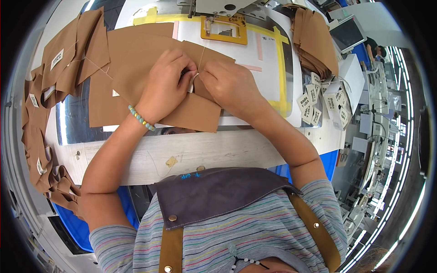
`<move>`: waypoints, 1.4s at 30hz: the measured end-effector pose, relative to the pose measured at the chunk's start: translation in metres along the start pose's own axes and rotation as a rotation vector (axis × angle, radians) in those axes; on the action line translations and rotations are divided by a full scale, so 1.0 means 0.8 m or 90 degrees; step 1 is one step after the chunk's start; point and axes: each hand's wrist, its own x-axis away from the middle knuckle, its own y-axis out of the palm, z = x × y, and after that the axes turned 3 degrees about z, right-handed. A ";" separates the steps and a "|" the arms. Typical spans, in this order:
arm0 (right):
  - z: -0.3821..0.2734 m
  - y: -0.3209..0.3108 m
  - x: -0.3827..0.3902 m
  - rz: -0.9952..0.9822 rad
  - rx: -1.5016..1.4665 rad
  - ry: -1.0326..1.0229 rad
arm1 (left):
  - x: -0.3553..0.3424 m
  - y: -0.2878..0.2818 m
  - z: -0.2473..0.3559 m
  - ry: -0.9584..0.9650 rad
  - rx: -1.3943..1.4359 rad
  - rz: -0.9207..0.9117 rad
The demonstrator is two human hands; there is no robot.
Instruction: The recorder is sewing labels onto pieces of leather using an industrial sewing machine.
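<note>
Brown fabric pieces [132, 59] lie overlapped on the work surface, with both of my hands over them. My left hand [167, 84] is closed, its fingers curled and thumb toward the right; a small dark thing shows between them, too hidden to name. Close beside it my right hand [230, 86] is closed in a pinch, the fingertips almost meeting the left ones. Between the hands a small white label [191, 85] sticks up at the fabric. A thin thread [201, 58] runs down to the fingertips. What each pinch holds is hidden.
Ahead is a sewing machine head [227, 7] with a yellow frame [224, 31] below it. Stacked brown pieces [314, 41] stand back right, near loose white labels [310, 100] and a white box [339, 102]. More labelled brown pieces [61, 57] hang over the left edge.
</note>
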 end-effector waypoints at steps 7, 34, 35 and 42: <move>0.009 0.006 -0.001 -0.041 -0.008 0.023 | 0.002 -0.002 -0.004 -0.005 -0.008 -0.017; 0.019 0.005 0.018 -0.027 -0.131 0.100 | -0.003 0.001 -0.004 0.010 0.001 -0.015; 0.018 0.006 0.017 -0.026 -0.130 0.102 | -0.004 0.001 -0.004 0.012 0.001 -0.017; 0.017 0.012 0.015 0.001 -0.101 0.089 | -0.005 0.001 -0.002 0.007 -0.001 -0.019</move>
